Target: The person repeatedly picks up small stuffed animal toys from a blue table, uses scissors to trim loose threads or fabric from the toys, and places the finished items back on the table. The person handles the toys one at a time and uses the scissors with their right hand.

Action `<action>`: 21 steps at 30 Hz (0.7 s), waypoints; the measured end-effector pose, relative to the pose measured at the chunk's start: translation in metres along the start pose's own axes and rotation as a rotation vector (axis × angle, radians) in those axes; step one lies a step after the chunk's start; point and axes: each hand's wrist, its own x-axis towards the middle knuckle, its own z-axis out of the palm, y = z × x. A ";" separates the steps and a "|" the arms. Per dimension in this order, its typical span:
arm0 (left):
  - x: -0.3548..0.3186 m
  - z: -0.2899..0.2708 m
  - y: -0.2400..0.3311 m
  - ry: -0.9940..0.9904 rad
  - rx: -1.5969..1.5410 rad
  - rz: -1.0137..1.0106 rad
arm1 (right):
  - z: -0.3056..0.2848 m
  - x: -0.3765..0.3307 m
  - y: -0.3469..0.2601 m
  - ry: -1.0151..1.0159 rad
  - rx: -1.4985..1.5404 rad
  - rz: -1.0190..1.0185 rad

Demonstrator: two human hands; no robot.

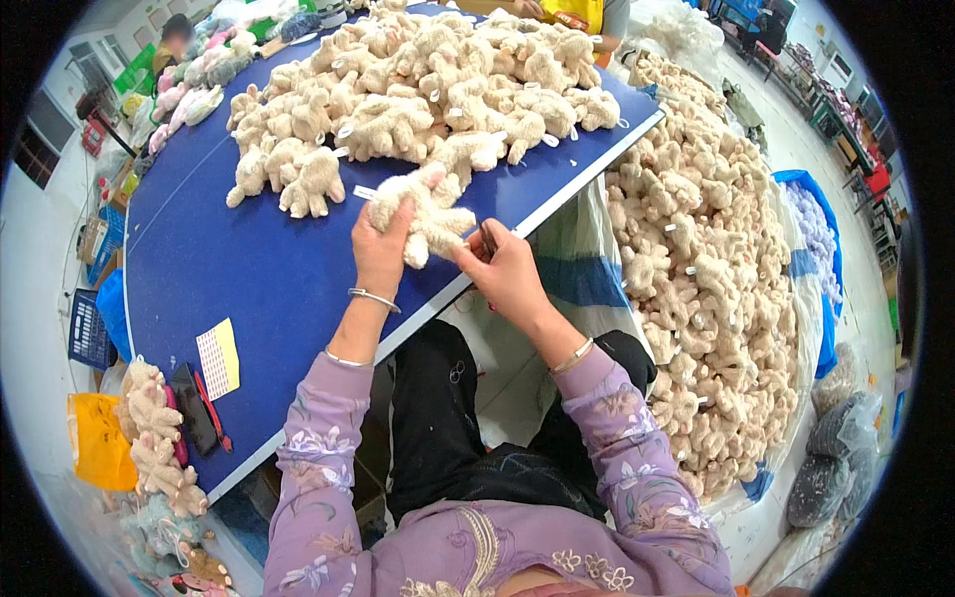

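Observation:
A cream plush toy (418, 214) with a white tag is held just above the blue table, near its front edge. My left hand (383, 244) is closed round the toy's body, thumb on top. Beside the toy's limb, my right hand (504, 267) is closed on a small dark tool (486, 242), which looks like thread snips but is mostly hidden by the fingers. The right thumb and fingertips meet the end of that limb. Beyond both hands lies a big heap of similar cream plush toys (428, 75), many with white tags.
To my right stands a large open sack (696, 279) full of cream plush toys. On the blue table (288, 269) at left lie a label sheet (219, 358), a dark phone (194, 410) and a red cutter (212, 410). A person in yellow (572, 14) is at the far side.

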 end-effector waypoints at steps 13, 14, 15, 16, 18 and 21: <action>0.010 -0.012 -0.001 -0.105 -0.335 -0.185 | -0.036 0.016 -0.004 -0.022 0.326 0.162; 0.009 -0.010 -0.001 -0.113 -0.336 -0.193 | -0.041 0.017 -0.005 -0.040 0.292 0.161; 0.008 -0.008 -0.001 -0.122 -0.337 -0.200 | -0.041 0.016 -0.003 -0.050 0.264 0.117; 0.008 -0.007 0.000 -0.131 -0.338 -0.207 | -0.041 0.015 -0.001 -0.061 0.235 0.073; 0.005 -0.003 0.002 -0.144 -0.322 -0.203 | -0.038 0.012 -0.002 -0.091 0.269 0.074; 0.002 -0.001 0.004 -0.162 -0.310 -0.222 | -0.033 0.012 -0.002 -0.125 0.245 0.068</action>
